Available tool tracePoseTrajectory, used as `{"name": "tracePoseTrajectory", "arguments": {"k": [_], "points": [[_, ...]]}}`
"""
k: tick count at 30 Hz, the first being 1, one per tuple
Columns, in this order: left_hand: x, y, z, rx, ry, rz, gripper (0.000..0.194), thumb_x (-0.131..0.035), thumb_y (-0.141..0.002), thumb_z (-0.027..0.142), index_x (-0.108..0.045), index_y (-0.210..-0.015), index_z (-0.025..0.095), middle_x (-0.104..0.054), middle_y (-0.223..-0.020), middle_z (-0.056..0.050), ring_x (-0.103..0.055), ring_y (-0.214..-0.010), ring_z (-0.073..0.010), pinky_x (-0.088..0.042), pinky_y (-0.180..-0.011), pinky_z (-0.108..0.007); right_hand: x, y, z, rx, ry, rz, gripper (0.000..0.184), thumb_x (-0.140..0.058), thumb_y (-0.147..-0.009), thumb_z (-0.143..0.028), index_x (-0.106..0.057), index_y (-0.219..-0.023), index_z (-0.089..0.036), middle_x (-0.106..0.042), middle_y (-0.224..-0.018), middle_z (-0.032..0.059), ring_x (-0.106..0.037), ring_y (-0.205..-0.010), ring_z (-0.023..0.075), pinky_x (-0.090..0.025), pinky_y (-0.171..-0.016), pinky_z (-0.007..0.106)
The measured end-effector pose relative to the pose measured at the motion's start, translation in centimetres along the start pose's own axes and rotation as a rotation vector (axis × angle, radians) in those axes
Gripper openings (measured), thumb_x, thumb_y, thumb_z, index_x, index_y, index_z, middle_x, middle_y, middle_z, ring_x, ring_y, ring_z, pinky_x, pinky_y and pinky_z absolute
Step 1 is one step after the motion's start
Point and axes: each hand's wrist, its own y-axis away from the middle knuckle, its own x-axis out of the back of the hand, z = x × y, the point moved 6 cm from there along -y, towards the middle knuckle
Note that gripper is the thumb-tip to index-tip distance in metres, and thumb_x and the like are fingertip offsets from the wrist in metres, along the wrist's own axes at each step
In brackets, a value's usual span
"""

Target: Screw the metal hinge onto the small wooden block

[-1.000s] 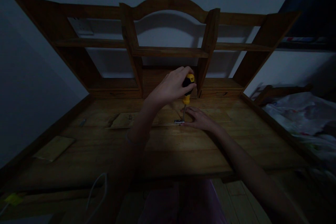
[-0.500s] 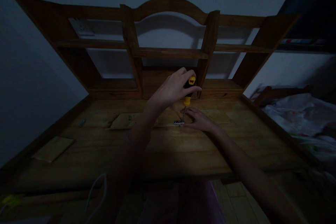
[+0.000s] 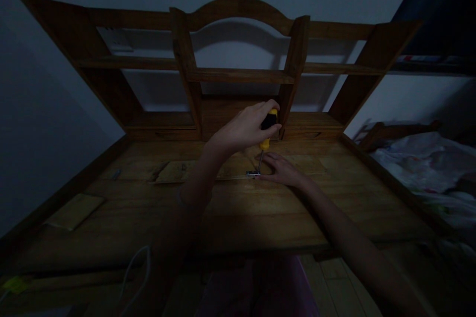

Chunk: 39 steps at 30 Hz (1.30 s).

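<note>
My left hand (image 3: 245, 129) is wrapped round the black and yellow handle of a screwdriver (image 3: 267, 131) held upright. Its tip rests on a small metal bracket (image 3: 253, 174) lying on a thin wooden strip (image 3: 186, 170) on the desk top (image 3: 238, 208). Just right of the bracket, my right hand (image 3: 281, 169) lies flat on the strip with fingers stretched out, touching the wood beside the bracket.
A wooden hutch with shelves (image 3: 238, 74) rises at the back of the desk. A small flat board (image 3: 76, 210) lies at the left, a white cable (image 3: 136, 267) hangs at the front edge. Crumpled bedding (image 3: 427, 168) is at the right. The room is dim.
My left hand has shifted its grip round the screwdriver handle, the fingers turning over the top. The right hand and bracket stay put.
</note>
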Motion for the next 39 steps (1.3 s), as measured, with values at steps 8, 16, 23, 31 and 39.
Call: {"name": "tracePoseTrajectory", "arguments": {"k": [8,16,23,31,39], "points": [[-0.18,0.03,0.03,-0.003,-0.002,-0.009,0.036,-0.056,-0.092,0.026,-0.055,-0.128,0.019,-0.065,-0.119,-0.008,-0.062,-0.107,-0.0211,-0.047,-0.095,-0.034,0.18,0.01,-0.29,-0.003,-0.005,0.004,0.073,-0.068,-0.084,-0.068,-0.057,-0.141,-0.024,-0.061,-0.137,0.0123,-0.057,-0.128,0.0304,-0.045,-0.111,0.048],[-0.22,0.06,0.51,0.035,-0.019,-0.022,0.036,-0.052,-0.088,0.018,-0.056,-0.123,0.019,-0.064,-0.113,-0.009,-0.062,-0.104,-0.0220,-0.048,-0.092,-0.034,0.35,0.04,-0.44,0.009,-0.004,0.009,0.070,-0.068,-0.085,-0.067,-0.058,-0.140,-0.025,-0.062,-0.135,0.0111,-0.058,-0.127,0.0298,-0.046,-0.110,0.048],[-0.27,0.10,0.19,-0.034,-0.035,-0.019,0.029,-0.059,-0.094,0.039,-0.055,-0.117,0.022,-0.065,-0.115,-0.007,-0.061,-0.108,-0.0232,-0.046,-0.095,-0.034,0.18,0.01,-0.29,0.007,0.002,0.005,0.072,-0.068,-0.084,-0.068,-0.057,-0.140,-0.025,-0.061,-0.137,0.0110,-0.057,-0.128,0.0293,-0.045,-0.111,0.046],[-0.47,0.01,0.31,-0.045,-0.050,-0.017,0.026,-0.054,-0.095,0.026,-0.051,-0.120,0.021,-0.062,-0.117,-0.009,-0.059,-0.114,-0.0249,-0.046,-0.100,-0.038,0.20,0.01,-0.27,0.003,0.004,-0.002,0.072,-0.068,-0.084,-0.068,-0.057,-0.140,-0.024,-0.061,-0.136,0.0112,-0.057,-0.128,0.0293,-0.045,-0.110,0.046],[-0.49,0.10,0.50,-0.001,-0.101,-0.006,0.028,-0.052,-0.090,0.021,-0.050,-0.119,0.020,-0.061,-0.117,-0.010,-0.059,-0.114,-0.0254,-0.046,-0.100,-0.039,0.25,0.08,-0.31,-0.010,0.011,0.002,0.073,-0.067,-0.084,-0.068,-0.057,-0.141,-0.023,-0.061,-0.136,0.0123,-0.058,-0.127,0.0302,-0.046,-0.110,0.046]]}}
